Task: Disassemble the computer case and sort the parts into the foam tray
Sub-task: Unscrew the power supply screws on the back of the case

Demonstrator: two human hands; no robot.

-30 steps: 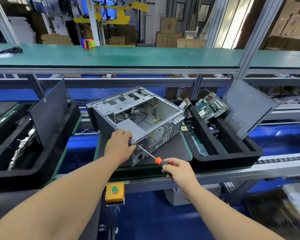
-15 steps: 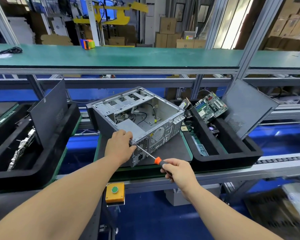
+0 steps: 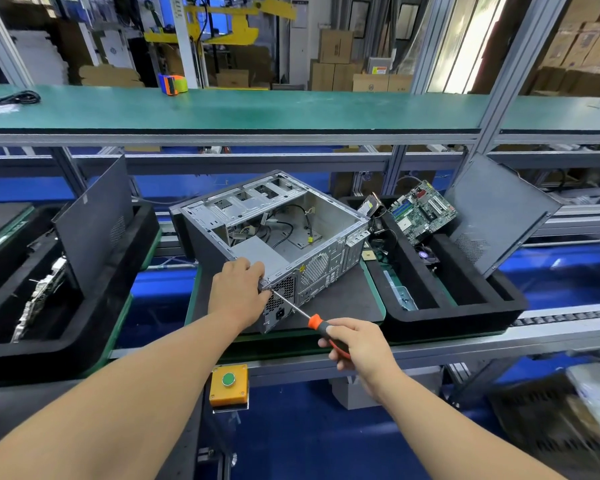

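The computer case [image 3: 274, 244] lay on its side on the dark mat [image 3: 343, 299], open face up, just left of the foam tray [image 3: 458, 313]. My right hand [image 3: 357, 344] was curled around the screwdriver [image 3: 312, 320] handle. The tip met the near upper corner of the rear panel, beside the power supply [image 3: 281, 299] grille. My left hand [image 3: 238, 294] gripped that corner, fingers curled over the edge, bracing the chassis.

Procedure, as I judged it: keep the shaft in line with the screw axis, press inward before turning, and hold the case so it cannot slide. Catch the freed screw with the left fingers.

The screw head itself was hidden behind the left fingers and the tip; I could not confirm engagement. A motherboard [image 3: 420, 209] and a side panel [image 3: 499, 216] stood in the tray; its lower compartments were partly obscured.
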